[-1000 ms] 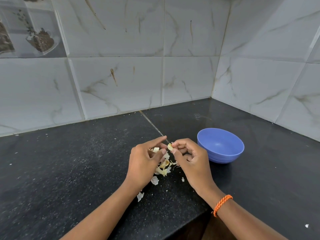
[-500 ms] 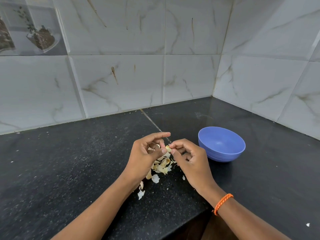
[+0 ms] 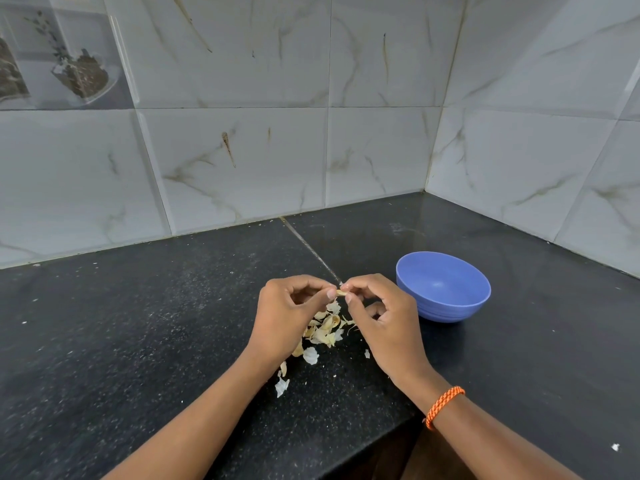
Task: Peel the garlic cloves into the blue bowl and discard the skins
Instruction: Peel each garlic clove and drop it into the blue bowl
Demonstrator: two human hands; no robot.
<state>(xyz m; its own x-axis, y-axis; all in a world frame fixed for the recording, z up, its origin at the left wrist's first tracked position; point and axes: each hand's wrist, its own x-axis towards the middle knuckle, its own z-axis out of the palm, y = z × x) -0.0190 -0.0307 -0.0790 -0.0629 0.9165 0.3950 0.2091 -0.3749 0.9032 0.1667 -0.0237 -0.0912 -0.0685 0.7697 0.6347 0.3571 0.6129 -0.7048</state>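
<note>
My left hand (image 3: 287, 315) and my right hand (image 3: 384, 317) meet fingertip to fingertip above the black counter, both pinching one small pale garlic clove (image 3: 341, 292). Under and between the hands lies a heap of dry garlic skins (image 3: 325, 329), with a few loose flakes (image 3: 282, 386) trailing toward the front edge. The blue bowl (image 3: 446, 289) stands just right of my right hand, upright, and its visible inside looks empty. Most of the clove is hidden by my fingers.
The black granite counter (image 3: 138, 323) runs into a corner of white marbled wall tiles (image 3: 242, 161). Its front edge (image 3: 388, 431) cuts in near my right wrist, which wears an orange bracelet (image 3: 443, 405). A seam (image 3: 311, 247) crosses the counter behind my hands.
My left index finger, stretched out before, has curled down onto the clove. Both hands stay in the same spot over the skins. The bowl has not moved.
</note>
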